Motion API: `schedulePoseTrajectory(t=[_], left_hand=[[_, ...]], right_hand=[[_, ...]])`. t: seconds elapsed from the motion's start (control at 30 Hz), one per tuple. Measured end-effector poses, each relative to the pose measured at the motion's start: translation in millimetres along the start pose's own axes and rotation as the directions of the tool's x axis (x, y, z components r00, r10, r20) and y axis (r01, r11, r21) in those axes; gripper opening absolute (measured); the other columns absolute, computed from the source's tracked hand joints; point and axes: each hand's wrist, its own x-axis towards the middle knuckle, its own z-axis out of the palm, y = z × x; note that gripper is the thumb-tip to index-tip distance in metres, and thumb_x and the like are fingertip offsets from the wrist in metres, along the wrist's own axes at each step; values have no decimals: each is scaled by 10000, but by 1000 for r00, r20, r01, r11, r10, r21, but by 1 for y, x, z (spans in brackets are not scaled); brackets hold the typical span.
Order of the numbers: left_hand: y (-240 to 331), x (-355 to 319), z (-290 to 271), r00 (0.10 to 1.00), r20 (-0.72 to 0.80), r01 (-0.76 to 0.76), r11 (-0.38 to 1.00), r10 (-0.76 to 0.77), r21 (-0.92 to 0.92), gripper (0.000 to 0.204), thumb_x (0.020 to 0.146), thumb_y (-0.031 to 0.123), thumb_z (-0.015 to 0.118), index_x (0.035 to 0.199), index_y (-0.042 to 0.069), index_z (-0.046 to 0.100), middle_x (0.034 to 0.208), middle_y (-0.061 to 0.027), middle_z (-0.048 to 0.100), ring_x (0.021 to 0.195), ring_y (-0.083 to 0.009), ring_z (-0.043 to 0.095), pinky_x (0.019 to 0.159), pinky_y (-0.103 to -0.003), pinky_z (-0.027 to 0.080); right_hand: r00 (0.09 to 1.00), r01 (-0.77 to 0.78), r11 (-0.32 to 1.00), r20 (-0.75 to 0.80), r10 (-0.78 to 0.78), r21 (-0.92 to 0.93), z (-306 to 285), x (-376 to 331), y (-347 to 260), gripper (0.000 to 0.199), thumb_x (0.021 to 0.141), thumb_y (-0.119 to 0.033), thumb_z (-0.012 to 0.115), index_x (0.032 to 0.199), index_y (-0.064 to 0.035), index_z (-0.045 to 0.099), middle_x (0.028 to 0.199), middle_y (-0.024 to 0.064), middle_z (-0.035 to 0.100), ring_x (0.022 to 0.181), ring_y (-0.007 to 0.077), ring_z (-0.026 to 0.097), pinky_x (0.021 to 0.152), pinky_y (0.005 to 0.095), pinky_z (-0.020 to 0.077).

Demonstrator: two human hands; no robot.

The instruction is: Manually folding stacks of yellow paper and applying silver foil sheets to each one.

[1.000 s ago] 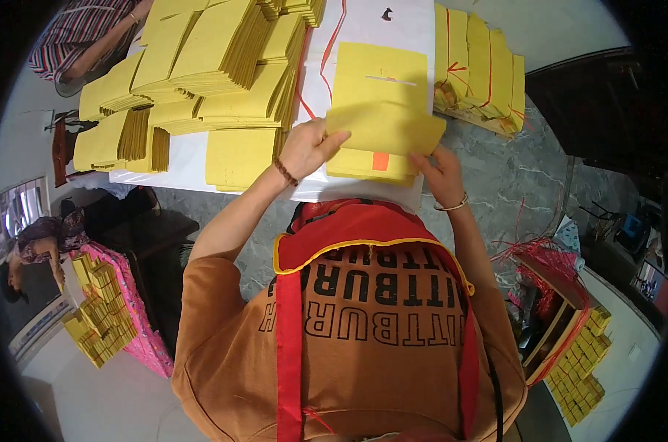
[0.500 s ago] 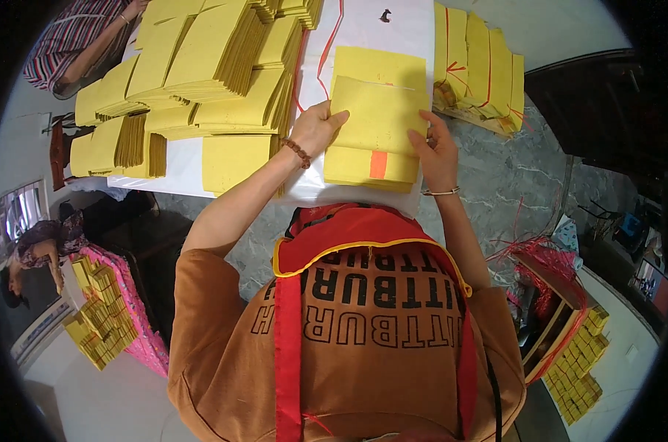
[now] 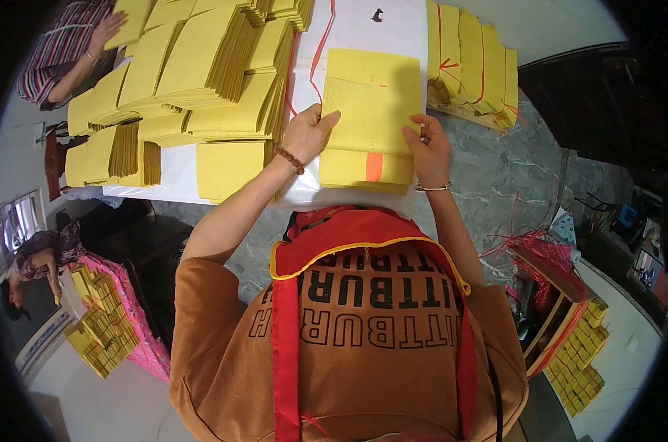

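A stack of yellow paper sheets [image 3: 369, 121] lies on the white-covered table in front of me, with an orange strip [image 3: 374, 167] across its near part. My left hand [image 3: 309, 132] is closed at the left edge of the stack, its thumb on top and the other fingers tucked out of sight. At the right edge my right hand [image 3: 431, 151] pinches the upper sheet between thumb and curled fingers. How many sheets each hand holds is hidden.
Big piles of folded yellow paper [image 3: 201, 59] fill the table's left side. Red-tied yellow bundles [image 3: 472, 62] stand at its right edge, and a red string [image 3: 320, 55] lies between. A co-worker's hand [image 3: 109, 31] touches the far-left pile. Red strings [image 3: 536, 258] hang over a wooden stand.
The upper yellow sheet has settled flatter onto those beneath it. Both my hands stay at its edges. The co-worker's hand has come further into view at the far-left pile.
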Motion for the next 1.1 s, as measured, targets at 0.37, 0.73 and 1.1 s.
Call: schedulePoseTrajectory(t=[0.37, 0.73, 1.1], left_hand=[[37, -16, -11, 997, -44, 65, 995, -61, 76, 331, 828, 259, 626, 1025, 20, 509, 795, -128, 618, 697, -221, 587, 619, -340, 438], [36, -14, 38, 675, 310, -660, 360, 670, 660, 500, 875, 347, 523, 1292, 82, 446, 1349, -144, 395, 1267, -314, 332, 1028, -453, 283], [27, -13, 43, 713, 339, -632, 353, 614, 690, 555, 877, 374, 506, 1344, 99, 382, 1403, -135, 328, 1297, -315, 283, 1062, -453, 220]], right_hand=[[999, 13, 998, -29, -15, -60, 0, 0, 0, 213, 775, -109, 663, 969, -47, 602, 658, -10, 488, 593, 78, 437, 535, 230, 380], [998, 15, 994, -63, -22, -109, 3, 3, 7, 238, 760, -181, 675, 964, -75, 614, 630, 35, 512, 566, 123, 486, 534, 281, 411], [790, 563, 448, 292, -539, -695, -4, -47, -22, 407, 844, -316, 565, 1178, -84, 543, 1307, 97, 458, 1192, 282, 443, 927, 530, 335]])
